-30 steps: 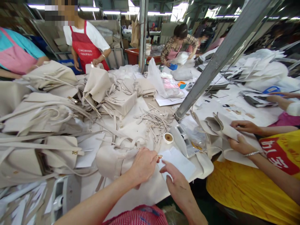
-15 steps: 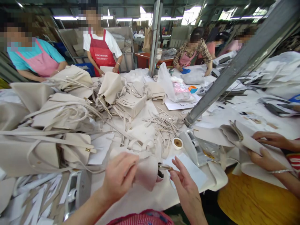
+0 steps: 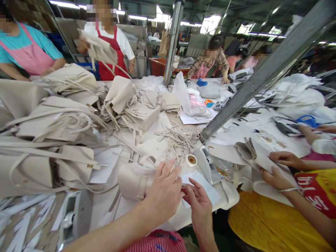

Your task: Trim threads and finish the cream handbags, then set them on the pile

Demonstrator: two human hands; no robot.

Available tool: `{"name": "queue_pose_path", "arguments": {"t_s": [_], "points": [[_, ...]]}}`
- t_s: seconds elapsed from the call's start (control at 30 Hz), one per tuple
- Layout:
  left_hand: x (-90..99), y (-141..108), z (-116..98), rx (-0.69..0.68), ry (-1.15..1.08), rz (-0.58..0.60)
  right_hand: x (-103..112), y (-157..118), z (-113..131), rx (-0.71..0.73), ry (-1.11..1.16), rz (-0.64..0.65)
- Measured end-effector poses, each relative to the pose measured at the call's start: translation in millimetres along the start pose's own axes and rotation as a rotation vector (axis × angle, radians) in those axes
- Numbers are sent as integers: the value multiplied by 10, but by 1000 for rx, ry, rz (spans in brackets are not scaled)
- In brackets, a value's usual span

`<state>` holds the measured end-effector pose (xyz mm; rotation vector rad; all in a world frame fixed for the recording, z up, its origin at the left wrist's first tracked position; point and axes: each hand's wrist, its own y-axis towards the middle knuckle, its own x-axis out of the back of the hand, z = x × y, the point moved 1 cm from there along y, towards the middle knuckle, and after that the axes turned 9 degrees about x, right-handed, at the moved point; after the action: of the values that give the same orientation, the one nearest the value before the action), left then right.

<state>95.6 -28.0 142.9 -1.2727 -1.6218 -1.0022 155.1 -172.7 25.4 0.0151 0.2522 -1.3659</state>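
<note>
A small beige handbag (image 3: 131, 182) lies on its side on the table in front of me, a narrow strap across its body. My left hand (image 3: 166, 190) reaches over its right end with fingers bent and thumb side down, closed on the bag near its mouth. From the right, my right hand (image 3: 198, 201) meets it, thumb and fingertips pinched at a small brass-coloured piece (image 3: 183, 186) at the bag's mouth. My left hand hides most of the opening. A white sheet of paper (image 3: 214, 192) lies beneath and beyond my right hand.
Beige bags with straps (image 3: 60, 122) are heaped at left. Thin strips (image 3: 181, 140) lie mid-table near a tape roll (image 3: 191, 160) and a grey tape dispenser (image 3: 208, 164). A slanted metal post (image 3: 236, 94) crosses at right. A co-worker's hands (image 3: 278, 175) hold beige material there.
My left hand has moved right, from the bag's near side onto its mouth end. My right hand's fingers have closed in. Across the table, a co-worker has lifted a beige bag.
</note>
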Motion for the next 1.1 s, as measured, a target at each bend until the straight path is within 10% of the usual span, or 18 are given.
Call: {"name": "queue_pose_path", "arguments": {"t_s": [0.13, 0.37, 0.6, 0.77, 0.9, 1.1], "points": [[-253, 256, -89, 87, 16, 196, -3, 76, 52, 163, -183, 66], [-346, 297, -57, 129, -136, 211, 441, 111, -118, 580, -934, 109], [56, -70, 106, -179, -242, -88, 873, -340, -674, 544, -990, 417], [395, -284, 799, 32, -103, -295, 929, -354, -575, 366, -939, 427], [315, -382, 1149, 34, -200, -178, 772, -308, -509, 149, -563, 350], [183, -468, 999, 269, -428, -153, -10, -321, -326, -51, -130, 524]]}}
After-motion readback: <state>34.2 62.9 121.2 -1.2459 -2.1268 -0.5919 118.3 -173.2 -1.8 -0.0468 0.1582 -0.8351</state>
